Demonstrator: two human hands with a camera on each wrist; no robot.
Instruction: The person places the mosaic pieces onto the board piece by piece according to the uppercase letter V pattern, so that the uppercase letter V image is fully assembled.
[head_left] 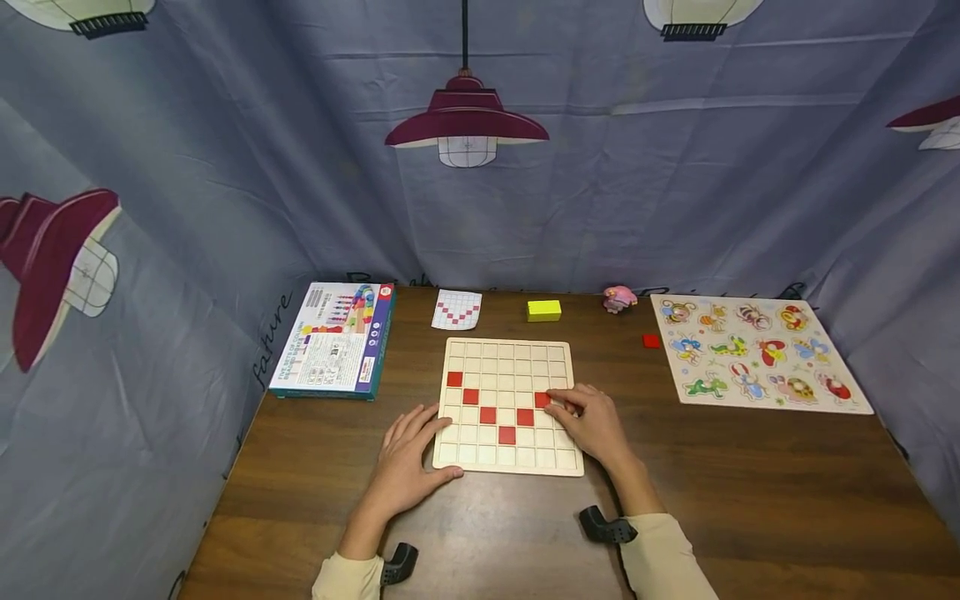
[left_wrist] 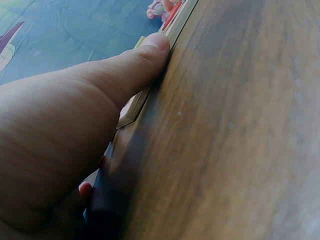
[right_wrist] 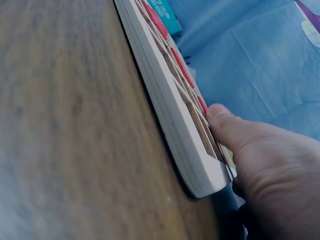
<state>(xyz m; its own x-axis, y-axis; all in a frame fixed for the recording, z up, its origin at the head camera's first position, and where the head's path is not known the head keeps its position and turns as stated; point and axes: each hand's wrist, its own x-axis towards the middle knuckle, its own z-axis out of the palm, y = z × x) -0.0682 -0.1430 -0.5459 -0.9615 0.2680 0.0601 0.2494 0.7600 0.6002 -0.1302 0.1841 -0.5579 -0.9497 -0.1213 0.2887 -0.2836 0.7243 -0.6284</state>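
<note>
A pale wooden grid board is seen lying flat at the centre of the brown worktop, with red tiles set in a V. The left hand is laid at the board's near-left corner, fingers straight, thumb against the edge. The right hand is rested on the board's right part, its grip curled at a red tile; whether it is pinched cannot be told.

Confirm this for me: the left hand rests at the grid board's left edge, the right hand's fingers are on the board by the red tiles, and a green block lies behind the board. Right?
Not quite. The block behind the grid board is yellow, not green, as the head view shows. The rest holds: the left hand rests at the board's left edge, and the right hand has its fingers on the board by the red tiles.
</note>
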